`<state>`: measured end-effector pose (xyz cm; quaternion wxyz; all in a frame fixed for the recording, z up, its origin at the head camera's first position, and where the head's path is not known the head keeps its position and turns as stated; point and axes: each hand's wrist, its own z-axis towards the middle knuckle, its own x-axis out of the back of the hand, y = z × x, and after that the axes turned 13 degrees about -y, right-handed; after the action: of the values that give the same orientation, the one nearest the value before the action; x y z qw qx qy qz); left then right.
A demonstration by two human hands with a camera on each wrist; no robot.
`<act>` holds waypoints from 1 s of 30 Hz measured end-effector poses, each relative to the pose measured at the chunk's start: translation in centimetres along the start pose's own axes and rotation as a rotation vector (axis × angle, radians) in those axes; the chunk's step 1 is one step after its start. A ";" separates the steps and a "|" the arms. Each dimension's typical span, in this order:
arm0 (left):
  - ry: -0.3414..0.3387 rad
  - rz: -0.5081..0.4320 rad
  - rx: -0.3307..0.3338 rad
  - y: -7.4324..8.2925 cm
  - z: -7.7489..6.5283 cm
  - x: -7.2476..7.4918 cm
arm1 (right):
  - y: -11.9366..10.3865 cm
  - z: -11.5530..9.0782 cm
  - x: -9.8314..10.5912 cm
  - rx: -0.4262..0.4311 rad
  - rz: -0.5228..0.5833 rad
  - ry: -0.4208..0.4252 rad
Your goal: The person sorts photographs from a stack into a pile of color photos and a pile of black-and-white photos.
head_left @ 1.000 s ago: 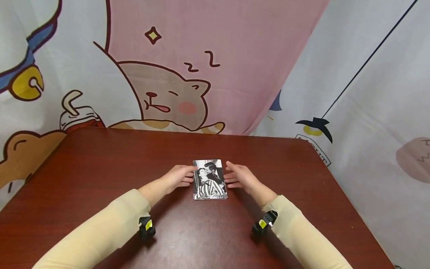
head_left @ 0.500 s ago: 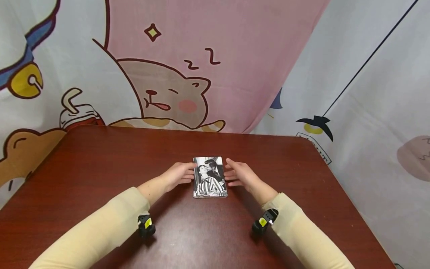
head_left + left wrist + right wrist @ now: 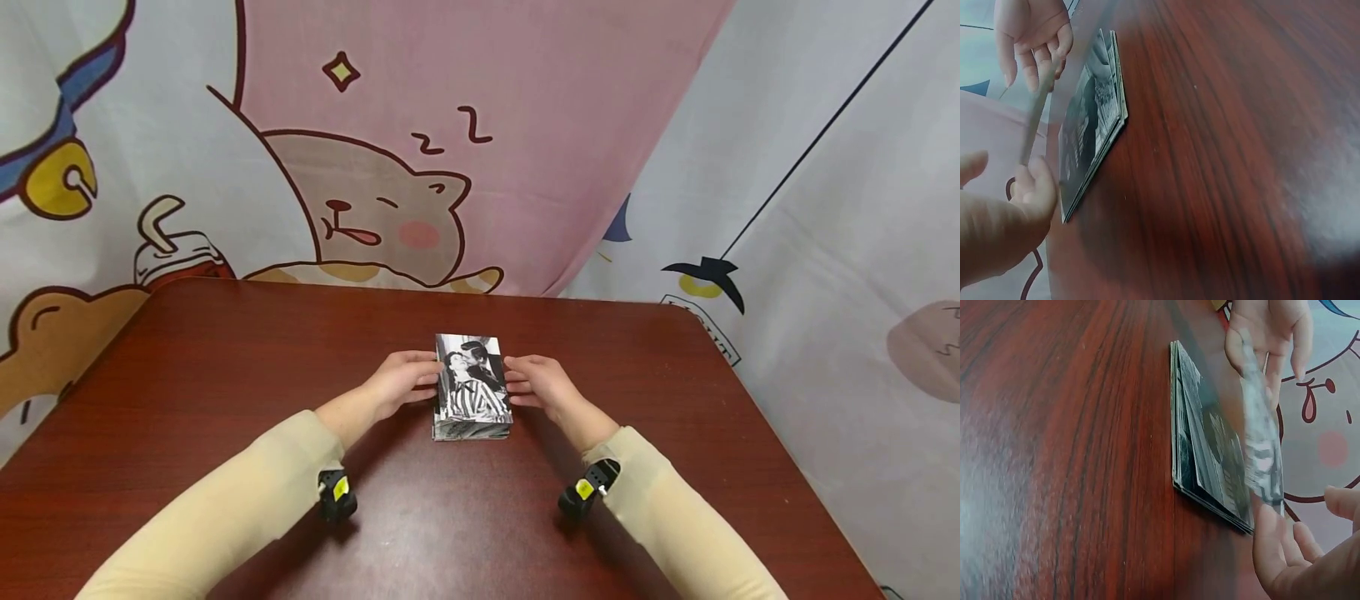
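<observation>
A black-and-white photo card (image 3: 472, 383) with a printed couple is raised over a stack of similar photo cards (image 3: 471, 430). It hangs between the fingertips of both hands, one at each long side. My left hand (image 3: 401, 383) touches its left edge; my right hand (image 3: 546, 387) touches its right edge. In the left wrist view the raised card (image 3: 1038, 115) appears edge-on, with the left thumb apart from it. From the right wrist the card (image 3: 1261, 431) looks blurred, and the right thumb stays away from it too. Below, the stack (image 3: 1194, 434) shows slightly spread edges.
The stack lies on a dark red-brown wooden table (image 3: 465, 517). Behind the table hangs a curtain (image 3: 570, 125) with cartoon animals. A small black camera is strapped at each wrist, below the cream sleeves (image 3: 225, 500).
Earlier the top card lay flat on the stack, with a hand at each side. Now both hands have lifted it, and the front edges of the stack show beneath.
</observation>
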<state>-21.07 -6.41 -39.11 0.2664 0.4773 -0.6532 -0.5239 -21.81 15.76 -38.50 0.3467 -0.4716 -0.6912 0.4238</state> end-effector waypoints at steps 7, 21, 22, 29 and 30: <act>0.004 0.012 -0.012 0.0 0.5 -0.7 | 0.2 0.5 -0.4 0.027 0.066 -0.006; 0.055 0.101 0.055 1.0 0.0 -0.3 | 0.0 0.8 -0.3 -0.027 -0.016 -0.010; 0.060 0.102 0.060 1.0 0.0 -0.3 | 0.0 0.8 -0.3 -0.026 -0.023 -0.009; 0.084 0.095 0.069 1.1 -0.1 0.3 | -0.3 1.0 -0.9 0.000 -0.029 0.007; 0.086 0.095 0.069 1.1 -0.1 0.5 | -0.3 1.0 -1.0 0.003 -0.029 0.009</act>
<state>-21.52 -6.88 -38.06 0.3022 0.4768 -0.6806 -0.4669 -22.50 14.45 -38.67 0.3565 -0.4628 -0.6958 0.4178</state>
